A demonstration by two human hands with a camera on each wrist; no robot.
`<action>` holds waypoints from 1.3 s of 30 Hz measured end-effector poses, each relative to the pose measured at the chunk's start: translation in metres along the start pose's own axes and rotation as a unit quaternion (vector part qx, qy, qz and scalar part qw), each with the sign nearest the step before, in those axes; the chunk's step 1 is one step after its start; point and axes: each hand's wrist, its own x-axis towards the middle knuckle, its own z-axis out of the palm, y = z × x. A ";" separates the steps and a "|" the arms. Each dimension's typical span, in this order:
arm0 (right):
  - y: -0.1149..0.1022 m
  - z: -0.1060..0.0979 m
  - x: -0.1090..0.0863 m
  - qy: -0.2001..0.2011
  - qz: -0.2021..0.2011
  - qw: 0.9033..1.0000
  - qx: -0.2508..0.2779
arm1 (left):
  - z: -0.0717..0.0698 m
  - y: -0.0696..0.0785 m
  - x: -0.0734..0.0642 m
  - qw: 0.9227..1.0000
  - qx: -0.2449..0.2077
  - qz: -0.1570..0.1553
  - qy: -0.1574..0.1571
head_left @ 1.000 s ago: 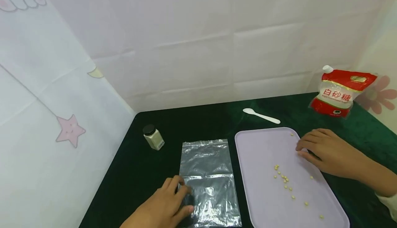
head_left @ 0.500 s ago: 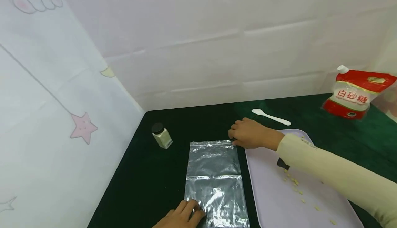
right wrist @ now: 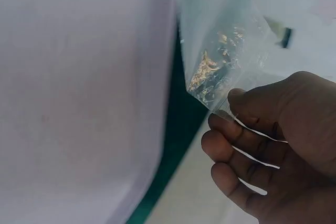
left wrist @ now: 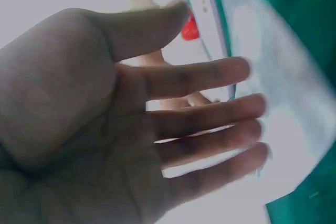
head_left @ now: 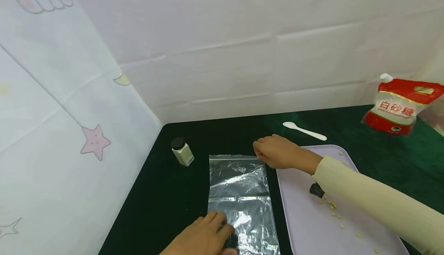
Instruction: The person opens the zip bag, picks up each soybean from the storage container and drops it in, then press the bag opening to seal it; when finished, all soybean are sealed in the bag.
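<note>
A clear zip-lock bag (head_left: pixel 239 201) lies lengthwise on the dark green cloth. My right hand (head_left: pixel 277 151) reaches across the tray and pinches the bag's far right corner. In the right wrist view, the thumb and index fingertip hold that corner of the bag (right wrist: pixel 226 51), and the other fingers curl loosely. My left hand (head_left: pixel 204 233) is over the bag's near left side. The left wrist view shows its fingers (left wrist: pixel 205 116) nearly straight and slightly spread, fingertips overlapping the bag (left wrist: pixel 294 93).
A lilac tray (head_left: pixel 288 201) with several small yellow beads (head_left: pixel 333 205) sits right of the bag, partly hidden by my right sleeve (head_left: pixel 374 201). Beyond it lie a white spoon (head_left: pixel 305 131) and a red-and-white sugar pouch (head_left: pixel 395 108). A black-capped jar (head_left: pixel 182 152) stands at the left.
My right hand has moved left from the tray's right edge to the bag's far corner and now pinches it. The bag's far edge has shifted slightly. The left hand stays near the bag's left side.
</note>
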 end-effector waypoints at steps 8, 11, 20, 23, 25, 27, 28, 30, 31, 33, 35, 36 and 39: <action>-0.025 -0.032 -0.040 0.080 0.001 0.997 0.011 | -0.039 -0.026 0.051 0.967 0.073 -0.071 0.234; -0.032 -0.037 -0.049 0.094 0.008 0.995 0.010 | -0.035 -0.041 0.073 0.958 0.074 -0.068 0.267; -0.037 -0.031 -0.058 0.113 0.008 0.993 0.018 | -0.004 -0.056 0.095 0.942 0.128 -0.080 0.301; -0.037 -0.031 -0.058 0.111 0.004 0.994 0.017 | 0.003 -0.059 0.096 0.941 0.121 -0.087 0.303; -0.037 -0.030 -0.057 0.107 -0.001 0.994 0.020 | 0.007 -0.061 0.096 0.941 0.115 -0.090 0.306; -0.037 -0.031 -0.054 0.100 -0.005 0.995 0.029 | 0.010 -0.062 0.096 0.940 0.110 -0.091 0.308; -0.037 -0.032 -0.052 0.097 -0.004 0.995 0.034 | 0.010 -0.062 0.097 0.940 0.110 -0.090 0.311; -0.038 -0.034 -0.046 0.085 0.003 0.995 0.052 | 0.011 -0.061 0.097 0.938 0.114 -0.086 0.315; -0.039 -0.035 -0.042 0.078 0.009 0.995 0.061 | 0.012 -0.060 0.097 0.937 0.117 -0.083 0.317; -0.040 -0.036 -0.032 0.058 0.019 0.995 0.084 | 0.012 -0.058 0.098 0.936 0.125 -0.078 0.320; -0.042 -0.036 -0.019 0.033 0.024 0.993 0.115 | 0.012 -0.056 0.096 0.935 0.133 -0.076 0.321; -0.042 -0.035 -0.012 0.019 0.023 0.991 0.129 | 0.012 -0.055 0.096 0.934 0.136 -0.075 0.321; -0.043 -0.031 0.003 -0.023 0.018 0.984 0.174 | 0.011 -0.053 0.096 0.932 0.146 -0.076 0.322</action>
